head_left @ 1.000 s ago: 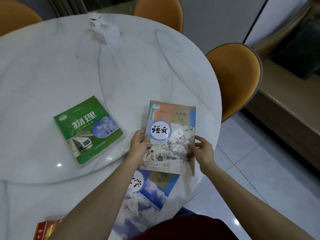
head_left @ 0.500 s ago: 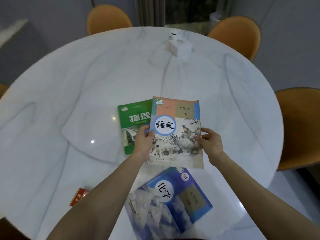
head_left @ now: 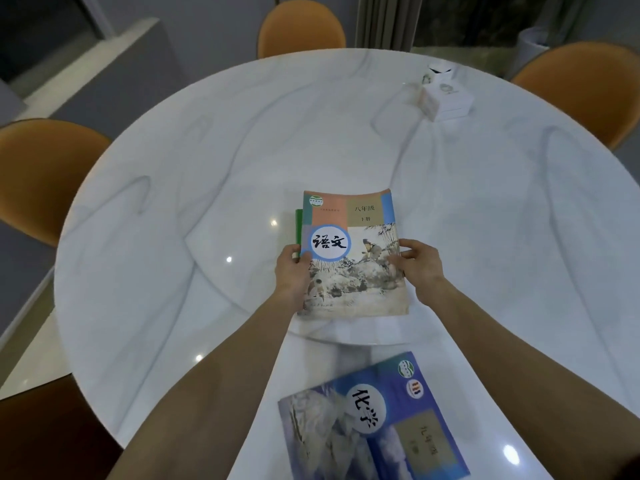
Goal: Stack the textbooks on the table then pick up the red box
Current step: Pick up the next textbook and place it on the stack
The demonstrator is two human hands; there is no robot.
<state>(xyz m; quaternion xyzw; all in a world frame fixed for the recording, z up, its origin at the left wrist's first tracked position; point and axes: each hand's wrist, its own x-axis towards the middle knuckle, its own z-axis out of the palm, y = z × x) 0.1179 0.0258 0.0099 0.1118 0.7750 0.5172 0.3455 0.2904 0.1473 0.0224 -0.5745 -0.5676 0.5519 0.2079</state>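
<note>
Both hands, left hand and right hand, clamp 1 textbook by its side edges, squaring it over the green book. A blue book waits at 6 o'clock.

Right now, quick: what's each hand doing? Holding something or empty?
Left hand: closed on the left edge of the illustrated textbook.
Right hand: closed on the same textbook's right edge.
</note>
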